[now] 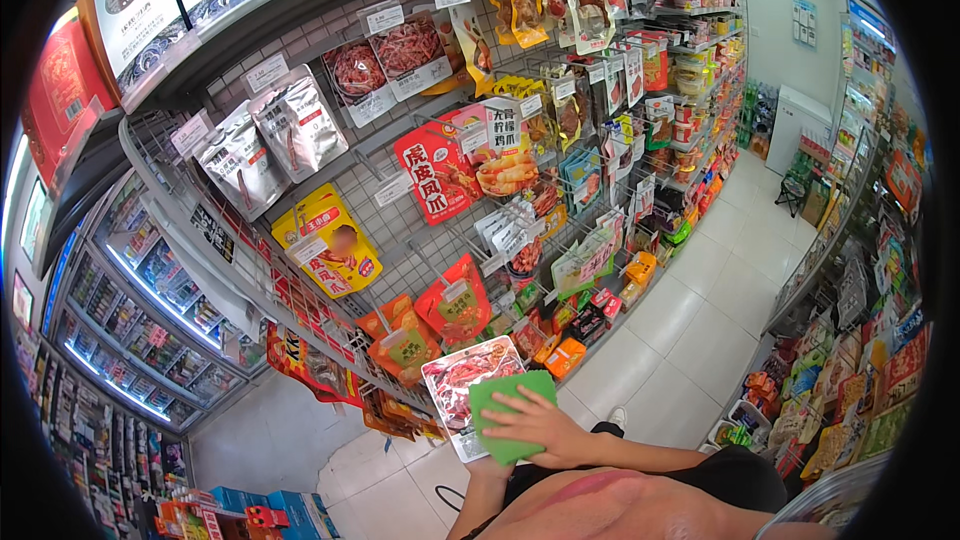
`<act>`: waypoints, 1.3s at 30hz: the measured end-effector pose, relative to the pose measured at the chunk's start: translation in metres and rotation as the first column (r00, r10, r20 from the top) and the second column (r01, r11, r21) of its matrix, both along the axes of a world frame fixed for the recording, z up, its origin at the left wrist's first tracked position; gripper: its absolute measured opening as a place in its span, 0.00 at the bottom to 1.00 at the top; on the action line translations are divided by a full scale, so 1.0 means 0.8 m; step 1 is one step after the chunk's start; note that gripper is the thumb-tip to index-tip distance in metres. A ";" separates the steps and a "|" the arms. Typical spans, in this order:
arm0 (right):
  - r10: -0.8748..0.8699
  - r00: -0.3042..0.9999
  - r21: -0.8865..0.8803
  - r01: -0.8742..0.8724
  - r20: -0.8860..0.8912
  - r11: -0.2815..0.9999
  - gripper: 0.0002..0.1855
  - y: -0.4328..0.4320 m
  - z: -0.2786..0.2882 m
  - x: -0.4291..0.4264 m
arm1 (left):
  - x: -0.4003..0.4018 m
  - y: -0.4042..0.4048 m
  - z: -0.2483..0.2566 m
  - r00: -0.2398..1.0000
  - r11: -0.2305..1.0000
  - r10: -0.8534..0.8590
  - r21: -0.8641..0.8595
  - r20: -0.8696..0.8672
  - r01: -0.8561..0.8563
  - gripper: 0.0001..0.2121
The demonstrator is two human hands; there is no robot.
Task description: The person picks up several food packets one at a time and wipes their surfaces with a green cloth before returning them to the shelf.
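A flat packet of red meat snack (466, 382) with a clear front is held low in front of me, just off the rack. My left hand (491, 467) grips its bottom edge, with most of the fingers hidden behind it. Over the packet's right part lies a green cloth (517, 384). My right hand (536, 427) rests on the cloth with its fingers spread, pressing it to the packet; whether it also grips the cloth's edge cannot be told.
A wire rack with hooks holds silver pouches (298, 124), a yellow pouch (327, 240) and red pouches (452, 298). A second snack shelf (847, 360) stands on the right across a tiled aisle (675, 315). Lit drinks coolers (161, 300) are at the left, blue boxes (300, 514) below.
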State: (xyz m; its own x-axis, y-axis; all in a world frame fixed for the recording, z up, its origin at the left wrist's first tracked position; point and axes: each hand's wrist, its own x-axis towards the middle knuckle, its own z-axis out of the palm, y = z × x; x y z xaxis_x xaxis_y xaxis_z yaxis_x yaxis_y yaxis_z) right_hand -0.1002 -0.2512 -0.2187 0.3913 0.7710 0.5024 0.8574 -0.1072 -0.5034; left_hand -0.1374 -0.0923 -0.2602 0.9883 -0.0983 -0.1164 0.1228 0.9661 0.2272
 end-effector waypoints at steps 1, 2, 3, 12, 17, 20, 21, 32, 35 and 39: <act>-0.035 0.999 0.023 0.036 -0.021 0.999 0.37 0.000 0.002 0.001 | 0.001 0.000 0.000 1.000 1.000 -0.006 -0.001 0.000 0.006 0.32; -0.070 0.997 0.045 0.072 -0.043 0.996 0.36 0.001 0.004 0.002 | 0.001 -0.001 0.000 1.000 1.000 -0.008 0.004 -0.002 0.008 0.32; -0.014 1.000 0.019 0.015 -0.003 1.000 0.35 0.001 0.005 -0.001 | 0.002 -0.003 -0.001 1.000 1.000 -0.013 0.010 -0.003 0.013 0.32; 0.005 1.000 -0.003 -0.004 0.031 1.000 0.32 0.005 0.016 -0.004 | 0.007 -0.019 -0.006 0.996 0.997 -0.073 0.027 -0.046 0.074 0.31; 0.103 0.992 -0.097 -0.096 0.073 0.991 0.32 0.005 0.020 -0.004 | 0.006 -0.026 -0.004 0.997 0.997 -0.065 0.041 -0.043 0.067 0.30; -0.121 0.990 -0.018 0.122 0.066 0.992 0.33 0.007 0.015 0.004 | 0.007 -0.028 -0.004 0.997 0.997 -0.059 0.039 -0.044 0.061 0.30; -0.053 0.996 -0.042 0.056 0.075 0.998 0.33 0.006 0.018 0.004 | 0.008 -0.028 -0.004 0.997 0.997 -0.059 0.036 -0.042 0.061 0.30; -0.039 0.997 -0.048 0.042 0.060 0.998 0.33 0.006 0.026 0.014 | 0.009 -0.041 -0.016 0.997 0.998 -0.058 0.036 -0.047 0.060 0.29; 0.061 0.989 -0.060 -0.053 0.134 0.997 0.32 0.007 0.025 0.013 | 0.010 -0.041 -0.013 0.997 0.997 -0.056 0.051 -0.049 0.059 0.29; -0.082 0.996 -0.032 0.083 0.040 0.996 0.34 -0.002 0.028 0.029 | 0.007 -0.042 -0.013 0.997 0.997 -0.052 0.062 -0.058 0.056 0.28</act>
